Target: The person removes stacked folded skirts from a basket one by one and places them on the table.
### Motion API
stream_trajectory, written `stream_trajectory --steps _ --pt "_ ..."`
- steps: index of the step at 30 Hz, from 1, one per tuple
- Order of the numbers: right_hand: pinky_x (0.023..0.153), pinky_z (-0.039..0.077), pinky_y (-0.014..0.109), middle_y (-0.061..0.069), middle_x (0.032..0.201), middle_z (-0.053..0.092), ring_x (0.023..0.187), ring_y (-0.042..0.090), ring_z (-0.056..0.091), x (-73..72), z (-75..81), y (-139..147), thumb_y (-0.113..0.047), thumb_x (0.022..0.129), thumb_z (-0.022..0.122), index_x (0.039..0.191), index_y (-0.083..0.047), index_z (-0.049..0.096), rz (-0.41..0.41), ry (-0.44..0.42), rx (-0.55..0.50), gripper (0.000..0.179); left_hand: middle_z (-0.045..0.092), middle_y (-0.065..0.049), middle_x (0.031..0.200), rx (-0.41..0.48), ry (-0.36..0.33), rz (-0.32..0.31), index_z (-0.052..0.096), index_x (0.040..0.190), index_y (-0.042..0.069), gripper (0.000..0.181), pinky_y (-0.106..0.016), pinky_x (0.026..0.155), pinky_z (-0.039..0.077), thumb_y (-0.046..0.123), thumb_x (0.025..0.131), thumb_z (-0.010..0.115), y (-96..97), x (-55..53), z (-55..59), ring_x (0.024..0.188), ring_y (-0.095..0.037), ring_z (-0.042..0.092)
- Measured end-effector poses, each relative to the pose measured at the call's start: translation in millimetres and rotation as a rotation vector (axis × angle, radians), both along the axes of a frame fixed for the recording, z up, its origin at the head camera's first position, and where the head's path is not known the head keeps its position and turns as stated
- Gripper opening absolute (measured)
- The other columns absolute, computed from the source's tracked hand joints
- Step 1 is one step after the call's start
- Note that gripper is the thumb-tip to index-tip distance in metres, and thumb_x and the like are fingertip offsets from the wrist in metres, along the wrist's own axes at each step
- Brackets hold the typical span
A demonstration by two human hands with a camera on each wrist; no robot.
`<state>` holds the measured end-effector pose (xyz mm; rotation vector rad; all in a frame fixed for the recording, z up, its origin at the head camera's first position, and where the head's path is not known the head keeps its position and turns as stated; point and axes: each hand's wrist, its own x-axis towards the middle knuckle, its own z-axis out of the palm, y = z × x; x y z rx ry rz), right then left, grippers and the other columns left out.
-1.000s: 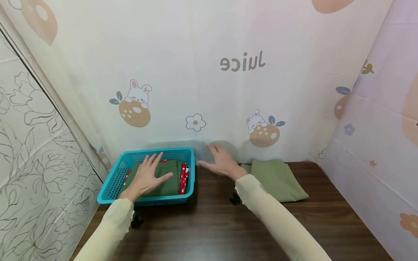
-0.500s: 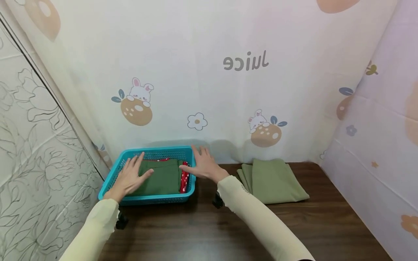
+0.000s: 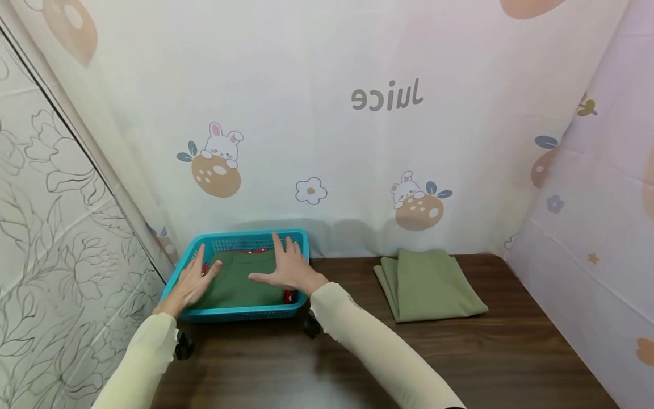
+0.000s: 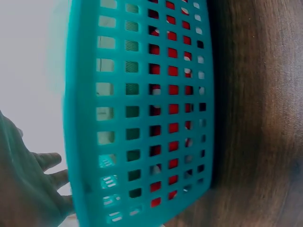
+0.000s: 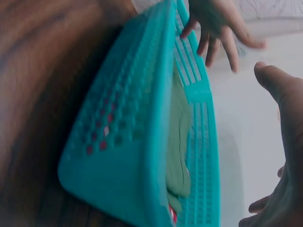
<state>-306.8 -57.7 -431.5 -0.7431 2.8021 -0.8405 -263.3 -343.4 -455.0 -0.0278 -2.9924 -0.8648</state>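
A turquoise plastic basket [image 3: 245, 312] with perforated walls stands at the back left of the table. Inside lies a folded dark green cloth [image 3: 244, 278], with bits of red, white-dotted fabric [image 3: 289, 296] showing around it. My left hand [image 3: 190, 283] is over the basket's left side, fingers spread and holding nothing. Over its right side is my right hand [image 3: 290, 267], thumb stretched out toward the left, also holding nothing. In the right wrist view both hands appear above the rim, the left hand [image 5: 220, 28] at the far end.
To the right on the dark wooden table [image 3: 357, 352] lies a folded olive green cloth [image 3: 434, 287]. A white printed curtain [image 3: 327, 142] hangs right behind the basket, and another with line-drawn flowers [image 3: 66, 255] closes off the left side.
My right hand has moved left from beside the basket to over its right side. My left hand has shifted left from above the dark green cloth toward the basket's left side.
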Motion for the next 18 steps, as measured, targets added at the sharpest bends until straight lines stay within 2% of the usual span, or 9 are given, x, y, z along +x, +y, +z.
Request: stream_trajectory --steps 5,10,18 --pt "0.121 0.029 0.062 0.017 0.173 0.007 0.159 0.042 0.012 11.2 -8.4 -18 -0.08 0.084 0.061 0.168 -0.025 -0.003 -0.029 -0.067 -0.001 0.119 -0.004 -0.034 0.168 0.021 -0.079 0.039 -0.024 0.161 0.012 0.101 -0.081 0.113 0.011 0.069 0.102 0.034 -0.1 -0.6 -9.0 0.149 -0.064 0.005" --pt "0.118 0.034 0.062 0.018 0.173 0.006 0.159 0.043 0.012 18.1 -15.0 -28 -0.078 0.085 0.062 0.167 -0.025 -0.005 -0.078 -0.124 -0.024 0.119 -0.002 -0.036 0.167 -0.001 -0.12 0.068 -0.025 0.161 0.014 0.108 -0.081 0.114 0.012 0.073 0.099 0.04 2.5 0.2 -16.3 0.149 -0.064 0.005" --pt "0.116 0.037 0.063 0.02 0.172 0.007 0.157 0.046 0.016 19.6 -21.5 -32 -0.077 0.084 0.064 0.167 -0.02 -0.004 -0.102 -0.15 -0.043 0.122 0.005 -0.038 0.166 -0.056 -0.166 0.064 -0.027 0.161 0.014 0.114 -0.08 0.112 0.021 0.079 0.095 0.04 2.7 -1.1 -21.9 0.147 -0.064 0.014"
